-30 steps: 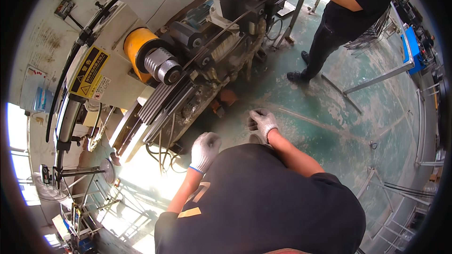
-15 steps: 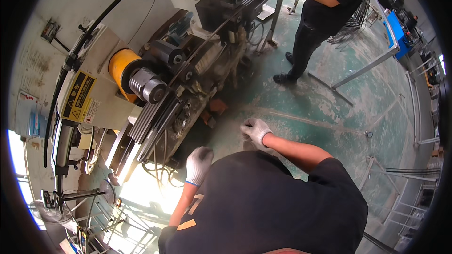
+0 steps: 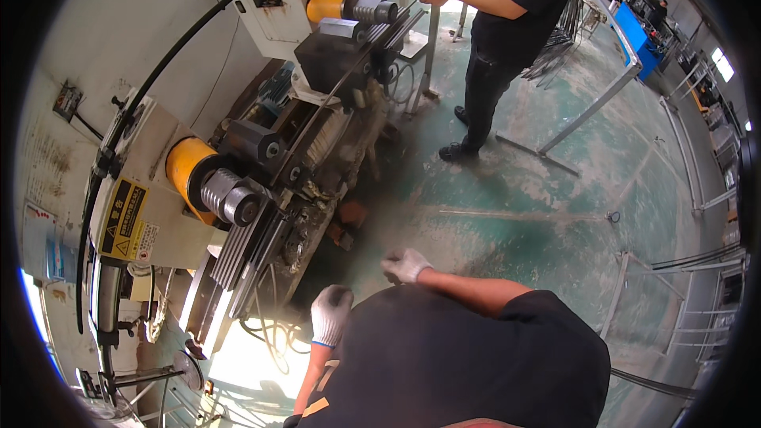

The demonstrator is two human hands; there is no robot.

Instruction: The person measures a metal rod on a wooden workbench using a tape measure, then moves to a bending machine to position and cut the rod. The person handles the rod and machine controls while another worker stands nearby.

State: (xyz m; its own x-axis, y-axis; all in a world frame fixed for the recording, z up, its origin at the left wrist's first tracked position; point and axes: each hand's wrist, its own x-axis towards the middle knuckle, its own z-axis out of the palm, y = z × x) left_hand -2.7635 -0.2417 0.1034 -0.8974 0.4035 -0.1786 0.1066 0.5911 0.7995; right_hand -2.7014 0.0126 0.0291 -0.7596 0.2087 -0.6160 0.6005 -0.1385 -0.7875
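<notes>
My left hand (image 3: 330, 315), in a white knitted glove with a blue cuff edge, hangs beside my dark shirt with its fingers curled in. My right hand (image 3: 406, 265), gloved in white as well, is held out past my chest, its fingers bent together. No object shows in either hand, though the palms are turned out of sight. Left of my hands stands a machine with an orange collar (image 3: 190, 173) and a ridged metal roller (image 3: 230, 196). Its slotted bed (image 3: 247, 257) slopes down to the near left. Neither hand touches the machine.
Farther ahead a co-worker (image 3: 495, 55) in dark clothes grips a long thin rod at a second orange-collared head (image 3: 333, 5). A grey metal frame (image 3: 590, 115) stands on the green floor (image 3: 523, 230). Loose hoses (image 3: 273, 341) hang below the near machine end.
The view has tilted upward and swung slightly, so the machine and co-worker appear lower and farther left. Both my hands now appear lower in the picture, the right one also farther left.
</notes>
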